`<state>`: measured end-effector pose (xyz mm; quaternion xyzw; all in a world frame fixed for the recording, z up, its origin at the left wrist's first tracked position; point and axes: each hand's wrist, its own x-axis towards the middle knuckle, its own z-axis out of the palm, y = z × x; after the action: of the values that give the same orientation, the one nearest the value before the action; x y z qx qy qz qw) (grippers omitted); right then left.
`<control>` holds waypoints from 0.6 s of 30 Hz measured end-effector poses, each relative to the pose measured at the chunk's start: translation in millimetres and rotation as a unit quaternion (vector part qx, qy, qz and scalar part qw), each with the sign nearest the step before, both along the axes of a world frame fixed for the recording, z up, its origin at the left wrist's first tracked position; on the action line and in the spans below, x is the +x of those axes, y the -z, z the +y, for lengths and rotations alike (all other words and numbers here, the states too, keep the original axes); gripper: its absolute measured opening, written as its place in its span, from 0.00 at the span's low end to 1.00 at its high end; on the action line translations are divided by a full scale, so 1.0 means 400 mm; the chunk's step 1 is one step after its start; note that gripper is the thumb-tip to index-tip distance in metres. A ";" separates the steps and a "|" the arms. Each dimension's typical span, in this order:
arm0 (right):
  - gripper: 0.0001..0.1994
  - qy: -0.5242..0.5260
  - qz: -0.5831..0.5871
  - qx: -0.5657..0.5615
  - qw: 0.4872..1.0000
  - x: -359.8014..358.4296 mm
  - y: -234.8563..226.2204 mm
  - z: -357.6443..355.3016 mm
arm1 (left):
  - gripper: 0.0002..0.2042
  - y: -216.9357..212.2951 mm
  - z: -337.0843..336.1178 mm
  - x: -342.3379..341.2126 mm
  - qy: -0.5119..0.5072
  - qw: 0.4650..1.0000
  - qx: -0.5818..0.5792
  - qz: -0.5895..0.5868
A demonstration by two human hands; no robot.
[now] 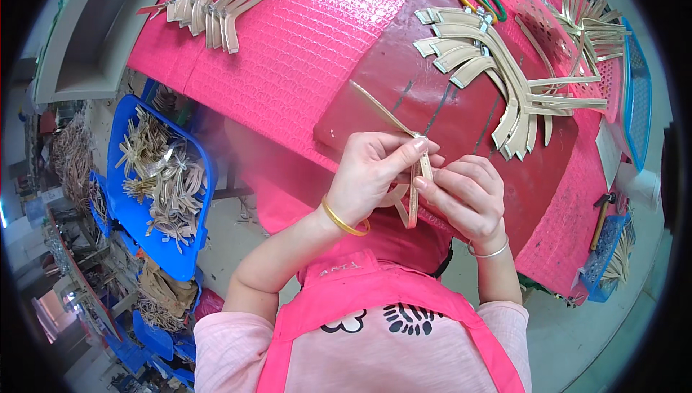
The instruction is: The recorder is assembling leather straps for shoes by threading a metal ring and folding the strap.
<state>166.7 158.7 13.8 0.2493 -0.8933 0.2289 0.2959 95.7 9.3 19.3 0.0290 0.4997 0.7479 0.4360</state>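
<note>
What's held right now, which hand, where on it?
Gold strap, pinched partway along its length between thumb and fingers of the left hand. The right hand is close below; its exact grip is hidden.

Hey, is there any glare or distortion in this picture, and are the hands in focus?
Head view: white glare on the pink table cover near the top; fisheye bending toward a dark rim; the left hand, right hand and strap look fairly sharp, while the brown bundles at far left look softer.
</note>
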 end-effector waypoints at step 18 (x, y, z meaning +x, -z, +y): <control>0.12 0.024 -0.054 -0.125 0.990 0.029 0.009 -0.022 | 0.14 0.011 0.003 0.026 -0.012 0.998 -0.018 0.059</control>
<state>178.4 150.1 10.4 0.1757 -0.8779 0.3449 0.2820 106.1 10.3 14.7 0.0589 0.5382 0.7408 0.3975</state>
